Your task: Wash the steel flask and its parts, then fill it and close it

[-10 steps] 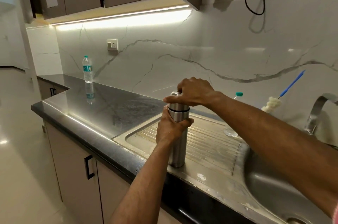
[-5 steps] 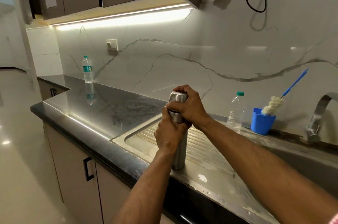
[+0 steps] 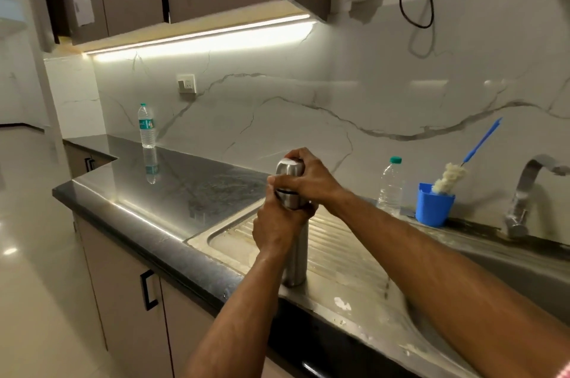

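Steel flask (image 3: 294, 257) upright on ribbed drainboard (image 3: 345, 254), frame centre, between both hands. Right of it: clear bottle (image 3: 390, 184), blue cup (image 3: 433, 206) with brush (image 3: 448, 174), tap (image 3: 524, 195). Second bottle (image 3: 146, 126) on table (image 3: 172, 192), upper left. Left hand (image 3: 277, 223) wraps flask body; right hand (image 3: 311, 177) curls round cap (image 3: 288, 168).

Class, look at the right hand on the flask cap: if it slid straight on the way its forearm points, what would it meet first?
Past the steel flask that the right hand grips, probably only bare dark counter; the far water bottle looks well beyond, though depth is unclear.
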